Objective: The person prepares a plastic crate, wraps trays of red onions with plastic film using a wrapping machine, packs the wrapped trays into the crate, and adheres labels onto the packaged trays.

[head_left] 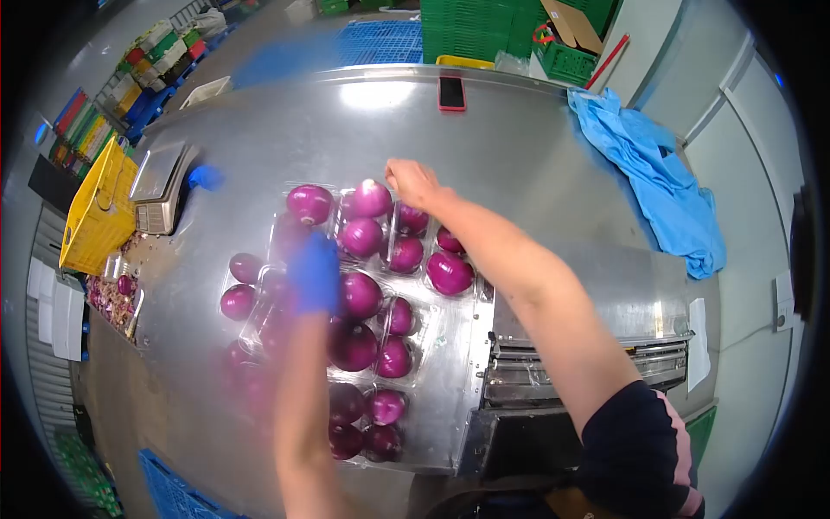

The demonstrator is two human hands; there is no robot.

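Observation:
Several clear plastic trays (437, 327) hold purple onions (359, 296) on a steel table (285, 130). My left hand (313, 275), in a blue glove, is over the trays at the left middle; motion blurs its fingers, and I cannot make out what they touch. My right hand (410, 180) is bare, its fingers curled in at the back edge of the trays, just right of a pale-topped onion (372, 199). Whatever those fingers hold, if anything, is hidden. Below my right forearm lies a large onion (450, 272) in a tray.
A scale (160, 186) and a yellow crate (99, 208) are at the left. Near the back edge lies a phone (451, 93). Blue cloth (648, 173) hangs over the right side. A metal roller machine (536, 372) stands at the front right, and green crates (471, 30) behind the table.

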